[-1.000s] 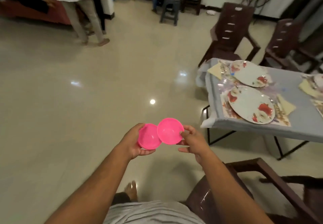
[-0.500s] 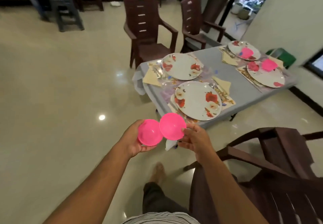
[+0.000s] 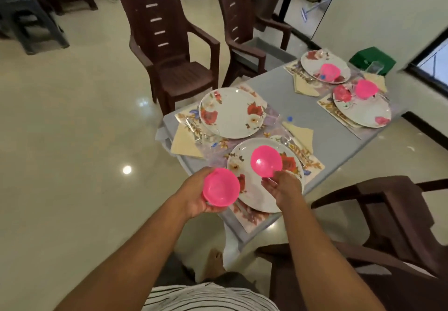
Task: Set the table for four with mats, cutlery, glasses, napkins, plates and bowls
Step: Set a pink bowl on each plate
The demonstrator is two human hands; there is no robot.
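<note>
My left hand [image 3: 194,198] grips a pink bowl [image 3: 221,187] just off the near corner of the grey table [image 3: 312,109]. My right hand [image 3: 284,189] pinches the rim of a second pink bowl [image 3: 266,161], tilted above the nearest floral plate [image 3: 257,196]. A second floral plate [image 3: 231,113] behind it has no bowl on it. At the far end, two plates [image 3: 312,62] [image 3: 363,112] each carry a pink bowl [image 3: 329,72] [image 3: 366,88]. Mats, cutlery and cream napkins [image 3: 185,142] lie beside the plates.
Two brown plastic chairs [image 3: 167,51] [image 3: 244,27] stand at the table's far left side. A third brown chair [image 3: 388,233] is close at my right. A green box [image 3: 372,59] with a glass in front sits beyond the table. Polished floor spreads to the left.
I have walked up to the table. The two bowls, held touching before, are now apart, and my right hand has carried its bowl out over the nearest plate.
</note>
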